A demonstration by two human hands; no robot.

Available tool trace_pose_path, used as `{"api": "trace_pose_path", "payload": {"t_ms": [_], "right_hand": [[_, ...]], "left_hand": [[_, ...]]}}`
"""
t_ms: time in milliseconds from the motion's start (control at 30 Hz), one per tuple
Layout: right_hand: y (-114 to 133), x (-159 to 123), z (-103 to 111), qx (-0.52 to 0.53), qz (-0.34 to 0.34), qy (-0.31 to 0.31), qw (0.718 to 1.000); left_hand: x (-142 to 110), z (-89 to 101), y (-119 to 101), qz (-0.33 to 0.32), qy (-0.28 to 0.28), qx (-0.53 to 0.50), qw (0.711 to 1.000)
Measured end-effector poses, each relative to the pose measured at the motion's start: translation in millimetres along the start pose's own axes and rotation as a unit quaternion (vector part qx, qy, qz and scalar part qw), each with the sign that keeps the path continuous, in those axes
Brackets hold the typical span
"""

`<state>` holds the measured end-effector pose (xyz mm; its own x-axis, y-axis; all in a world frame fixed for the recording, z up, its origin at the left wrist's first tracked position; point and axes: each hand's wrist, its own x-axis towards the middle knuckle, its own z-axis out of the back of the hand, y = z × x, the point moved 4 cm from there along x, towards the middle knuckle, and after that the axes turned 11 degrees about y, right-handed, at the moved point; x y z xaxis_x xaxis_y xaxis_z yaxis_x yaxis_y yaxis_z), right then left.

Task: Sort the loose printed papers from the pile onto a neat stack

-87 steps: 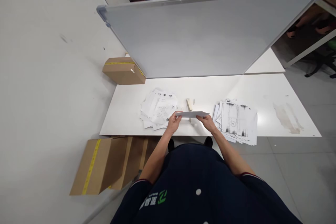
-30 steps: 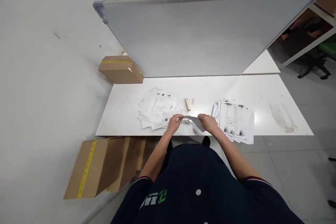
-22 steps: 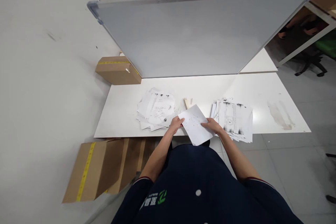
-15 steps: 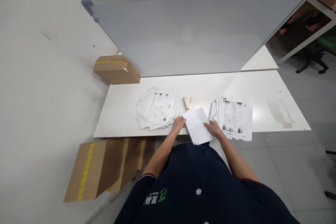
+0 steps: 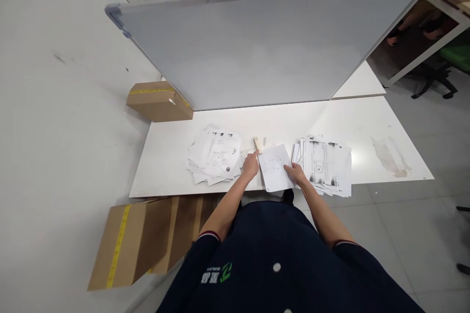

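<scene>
My right hand (image 5: 295, 172) pinches the right edge of a white sheet of paper (image 5: 275, 171) with faint line marks. The sheet is held over the table's front edge. Beside the sheet's upper left corner, my left hand (image 5: 251, 165) has curled fingers, its fingertips at the near end of a small beige block-like object (image 5: 257, 144). Whether they grip it is hard to make out. A loose pile of printed papers (image 5: 220, 156) lies to the left of my left hand. Another stack of printed papers (image 5: 326, 164) is just right of my right hand.
A whiteboard (image 5: 257, 54) stands along the back of the white table (image 5: 367, 132). One cardboard box (image 5: 161, 102) sits at the table's back left corner. More cardboard boxes (image 5: 125, 244) stand below on the left, near the wall. An office chair (image 5: 436, 76) is at far right.
My left hand has left the sheet's left edge and moved up to the beige object. The sheet, still in my right hand, has shifted slightly up and away from my body.
</scene>
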<state>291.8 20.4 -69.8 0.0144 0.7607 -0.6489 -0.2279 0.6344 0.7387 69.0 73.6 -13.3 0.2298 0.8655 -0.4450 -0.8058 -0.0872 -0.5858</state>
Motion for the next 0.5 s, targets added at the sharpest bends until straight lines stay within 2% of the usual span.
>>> {"api": "trace_pose_path", "payload": {"t_ms": [167, 500], "right_hand": [[12, 1, 5, -0.017, 0.012, -0.001, 1.0], [28, -4, 6, -0.073, 0.018, -0.003, 0.997]], "left_hand": [[10, -1.8, 0, 0.009, 0.028, 0.073, 0.997], [9, -2.2, -5, 0.051, 0.06, 0.104, 0.991]]}}
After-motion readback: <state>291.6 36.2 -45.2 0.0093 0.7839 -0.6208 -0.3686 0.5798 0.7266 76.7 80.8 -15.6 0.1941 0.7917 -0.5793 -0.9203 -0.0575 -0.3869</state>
